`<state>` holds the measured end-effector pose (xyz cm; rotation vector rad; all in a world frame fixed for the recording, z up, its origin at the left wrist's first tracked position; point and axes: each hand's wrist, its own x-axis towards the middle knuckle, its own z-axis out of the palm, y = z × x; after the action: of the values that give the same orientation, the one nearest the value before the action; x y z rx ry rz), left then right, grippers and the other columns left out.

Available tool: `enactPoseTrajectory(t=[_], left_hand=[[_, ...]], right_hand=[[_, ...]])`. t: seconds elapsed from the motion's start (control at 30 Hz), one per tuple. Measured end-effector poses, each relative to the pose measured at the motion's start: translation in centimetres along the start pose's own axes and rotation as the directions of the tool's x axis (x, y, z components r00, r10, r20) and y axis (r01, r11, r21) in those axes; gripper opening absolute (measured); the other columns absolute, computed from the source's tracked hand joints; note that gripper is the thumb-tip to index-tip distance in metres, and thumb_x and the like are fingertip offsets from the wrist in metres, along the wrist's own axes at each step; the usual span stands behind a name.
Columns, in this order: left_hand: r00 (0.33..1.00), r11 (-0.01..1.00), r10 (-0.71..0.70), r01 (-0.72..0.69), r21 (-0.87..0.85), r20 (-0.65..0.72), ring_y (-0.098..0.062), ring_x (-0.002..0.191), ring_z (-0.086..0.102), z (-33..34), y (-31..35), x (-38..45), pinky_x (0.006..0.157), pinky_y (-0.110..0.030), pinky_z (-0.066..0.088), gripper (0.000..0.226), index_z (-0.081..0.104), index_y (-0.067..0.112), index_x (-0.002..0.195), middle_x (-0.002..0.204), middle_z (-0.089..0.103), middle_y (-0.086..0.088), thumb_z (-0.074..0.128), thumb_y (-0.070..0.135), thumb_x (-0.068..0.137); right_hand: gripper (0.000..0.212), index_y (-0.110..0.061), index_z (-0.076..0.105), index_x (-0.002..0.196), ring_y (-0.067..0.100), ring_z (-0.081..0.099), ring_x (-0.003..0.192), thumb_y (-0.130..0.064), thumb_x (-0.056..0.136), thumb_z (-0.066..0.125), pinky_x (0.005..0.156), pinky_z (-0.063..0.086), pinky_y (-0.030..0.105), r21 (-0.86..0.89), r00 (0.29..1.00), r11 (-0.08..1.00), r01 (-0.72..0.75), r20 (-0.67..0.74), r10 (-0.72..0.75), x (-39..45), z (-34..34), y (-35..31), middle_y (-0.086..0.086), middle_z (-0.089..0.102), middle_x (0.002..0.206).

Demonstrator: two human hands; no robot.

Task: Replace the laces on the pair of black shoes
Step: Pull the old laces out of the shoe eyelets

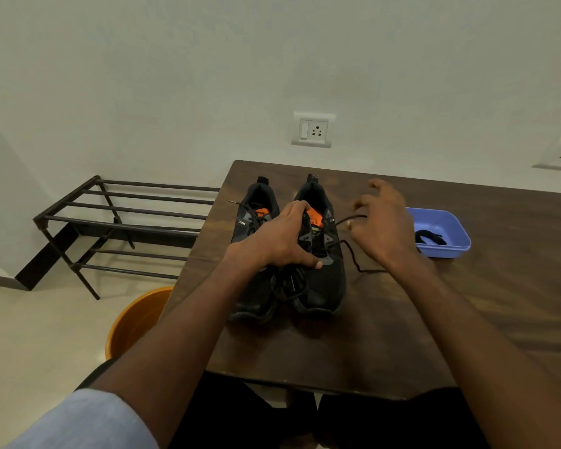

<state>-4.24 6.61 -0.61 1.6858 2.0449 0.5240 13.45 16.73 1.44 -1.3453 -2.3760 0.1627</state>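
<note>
On the dark wood-grain table point(402, 319) set against a pale wall, the 2 black mesh sports shoes with orange insoles stand side by side, toes toward the person. The task looks to be at an early stage: old laces are coming out and no new lace is threaded yet, as far as I can judge.

The right-hand shoe point(324, 273) is the one being worked on. The left hand point(285, 238) grips it over the tongue and collar, fingers curled into the opening and thumb pressed on the lace area. The left-hand shoe point(256, 254) seems to have its lace in place, loosened, with 1 tip sticking out to the side.

Well to the right, touching nothing else, a shallow blue plastic tray point(457, 234) holds a coiled black lace point(429, 238), probably the replacement.

The right hand point(382, 225), blurred, pinches the thin black lace point(353, 257) of the right-hand shoe between thumb and fingers, drawing it sideways; its slack curls on the table. How many eyelets remain threaded is hidden by the left hand.

Left to do: finish unlacing both shoes, then thread the new laces.
</note>
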Motion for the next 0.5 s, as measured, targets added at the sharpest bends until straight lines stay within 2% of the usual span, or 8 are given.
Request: enactPoseTrajectory(t=[0.07, 0.13, 0.2, 0.27, 0.33, 0.4, 0.5], left_hand=[[1.0, 1.0, 0.002, -0.002, 0.009, -0.005, -0.026, 0.144, 0.04, 0.1, 0.0, -0.1, 0.117, -0.049, 0.04, 0.119, 0.015, 0.022, 0.158, 0.164, 0.025, -0.001, 0.091, 0.046, 0.071], [1.0, 1.0, 0.01, -0.01, 0.017, -0.014, -0.025, 0.143, 0.04, 0.2, 0.0, -0.1, 0.116, -0.048, 0.041, 0.118, 0.016, 0.02, 0.158, 0.163, 0.025, -0.001, 0.091, 0.046, 0.071], [1.0, 1.0, 0.017, -0.017, 0.015, -0.017, -0.025, 0.142, 0.041, 0.2, -0.1, -0.2, 0.115, -0.047, 0.043, 0.116, 0.018, 0.02, 0.157, 0.162, 0.026, -0.001, 0.091, 0.046, 0.071], [1.0, 1.0, 0.016, -0.016, 0.013, -0.016, -0.025, 0.141, 0.043, 0.1, -0.2, -0.1, 0.114, -0.046, 0.044, 0.116, 0.018, 0.02, 0.157, 0.161, 0.027, -0.001, 0.091, 0.046, 0.071], [1.0, 1.0, 0.012, -0.011, 0.018, -0.014, -0.024, 0.14, 0.043, 0.2, -0.2, 0.0, 0.113, -0.046, 0.045, 0.117, 0.018, 0.02, 0.157, 0.161, 0.027, 0.0, 0.092, 0.047, 0.07], [1.0, 0.999, 0.016, -0.016, 0.03, -0.022, -0.024, 0.137, 0.044, 0.3, -0.2, 0.1, 0.112, -0.046, 0.046, 0.117, 0.019, 0.02, 0.155, 0.159, 0.028, 0.0, 0.092, 0.047, 0.069], [0.999, 0.998, 0.04, -0.038, 0.041, -0.034, -0.024, 0.135, 0.045, 0.3, -0.1, 0.0, 0.11, -0.045, 0.047, 0.112, 0.022, 0.021, 0.153, 0.156, 0.027, 0.001, 0.092, 0.046, 0.069]], right_hand=[[0.042, -0.027, 0.071, 0.124, 0.028, 0.025, 0.151, -0.024, 0.084, 0.081, 0.109, 0.045, 0.053, 0.015, 0.991, 0.991, 0.131, 0.028, -0.131, -0.2, 0.4, -0.7, -0.001, 0.029, 0.165], [0.037, -0.034, 0.074, 0.119, 0.026, 0.023, 0.152, -0.027, 0.083, 0.081, 0.111, 0.041, 0.052, 0.007, 0.969, 0.972, 0.234, 0.075, -0.234, -0.2, 0.8, -1.7, -0.005, 0.027, 0.166], [0.025, -0.034, 0.078, 0.111, 0.025, 0.028, 0.148, -0.031, 0.086, 0.078, 0.111, 0.04, 0.052, -0.03, 0.948, 0.959, 0.281, 0.161, -0.273, -0.4, 1.6, -2.2, -0.006, 0.031, 0.164], [0.015, -0.03, 0.08, 0.104, 0.024, 0.043, 0.136, -0.03, 0.089, 0.074, 0.106, 0.043, 0.048, -0.016, 0.948, 0.965, 0.263, 0.193, -0.255, -0.7, 2.2, -2.4, -0.006, 0.043, 0.156], [0.01, -0.025, 0.081, 0.095, 0.021, 0.058, 0.116, -0.024, 0.09, 0.072, 0.097, 0.049, 0.045, 0.063, 0.967, 0.977, 0.204, 0.141, -0.211, -0.8, 2.6, -2.4, -0.006, 0.055, 0.14], [0.009, -0.019, 0.079, 0.089, 0.02, 0.063, 0.104, -0.016, 0.088, 0.071, 0.09, 0.052, 0.043, 0.117, 0.982, 0.982, 0.15, 0.095, -0.161, -0.8, 2.7, -2.6, -0.004, 0.06, 0.131], [0.01, -0.014, 0.075, 0.084, 0.02, 0.063, 0.096, -0.006, 0.086, 0.07, 0.08, 0.054, 0.038, 0.144, 0.99, 0.986, 0.09, 0.095, -0.104, -1.0, 3.0, -3.3, -0.002, 0.063, 0.121]])
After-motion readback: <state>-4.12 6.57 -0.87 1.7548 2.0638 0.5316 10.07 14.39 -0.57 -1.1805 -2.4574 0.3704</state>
